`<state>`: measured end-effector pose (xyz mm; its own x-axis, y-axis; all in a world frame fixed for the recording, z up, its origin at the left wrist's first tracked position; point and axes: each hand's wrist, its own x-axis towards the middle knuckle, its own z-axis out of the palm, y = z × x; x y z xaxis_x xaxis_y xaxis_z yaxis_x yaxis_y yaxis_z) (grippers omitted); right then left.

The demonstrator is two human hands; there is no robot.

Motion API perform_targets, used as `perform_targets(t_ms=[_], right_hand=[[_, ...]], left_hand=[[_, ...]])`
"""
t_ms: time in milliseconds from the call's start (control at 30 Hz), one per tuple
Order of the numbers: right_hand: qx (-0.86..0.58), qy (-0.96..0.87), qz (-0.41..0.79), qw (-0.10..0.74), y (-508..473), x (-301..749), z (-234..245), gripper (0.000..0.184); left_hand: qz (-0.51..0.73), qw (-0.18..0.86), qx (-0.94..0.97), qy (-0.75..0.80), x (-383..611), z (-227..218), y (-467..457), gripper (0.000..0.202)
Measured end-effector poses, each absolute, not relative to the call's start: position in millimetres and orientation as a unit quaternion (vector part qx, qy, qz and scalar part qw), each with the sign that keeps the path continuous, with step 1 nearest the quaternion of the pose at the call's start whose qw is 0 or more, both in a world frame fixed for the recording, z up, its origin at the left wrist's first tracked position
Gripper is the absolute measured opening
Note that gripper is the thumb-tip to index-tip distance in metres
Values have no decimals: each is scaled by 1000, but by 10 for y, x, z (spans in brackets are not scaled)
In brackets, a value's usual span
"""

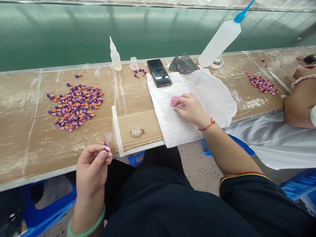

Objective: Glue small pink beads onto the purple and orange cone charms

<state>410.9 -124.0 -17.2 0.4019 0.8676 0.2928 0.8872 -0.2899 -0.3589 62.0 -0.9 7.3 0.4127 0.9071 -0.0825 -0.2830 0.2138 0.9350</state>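
My left hand [95, 166], near the table's front edge, pinches a small purple-and-pink figure [107, 149] between thumb and fingertips, its pink end showing. Just behind those fingers lies another small purple and orange piece [105, 143]. On the white cloth [209, 89], my right hand [191, 107] reaches into a little heap of tiny pink bits [174, 100]. Its thumb and forefinger are brought together there; whatever is between them is too small to see. A small round clear dish [136, 131] sits on a cardboard piece [148, 123] between my hands.
Many purple and orange figures [76, 103] are spread at left. Along the back stand a small dropper bottle [115, 57], a phone [159, 72] and a large white bottle with blue nozzle [219, 42], tilted. Another person's arm [300, 98] is at right, near more figures [263, 82].
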Motion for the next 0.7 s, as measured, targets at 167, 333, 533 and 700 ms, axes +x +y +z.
perform_targets(t_ms=[167, 333, 533, 700], right_hand=[[-799, -549, -14, 245, -1228, 4105, -172, 6], [-789, -560, -2, 252, -1268, 4103, -132, 11], [-794, -550, -2, 259, -1301, 4077, -125, 10], [-789, -560, 0, 252, -1244, 3998, -149, 12]], left_hand=[[417, 707, 465, 333, 617, 41, -21, 23], [416, 708, 466, 330, 623, 33, -33, 22], [416, 710, 461, 333, 614, 40, -42, 22], [412, 708, 472, 324, 620, 49, -41, 20]])
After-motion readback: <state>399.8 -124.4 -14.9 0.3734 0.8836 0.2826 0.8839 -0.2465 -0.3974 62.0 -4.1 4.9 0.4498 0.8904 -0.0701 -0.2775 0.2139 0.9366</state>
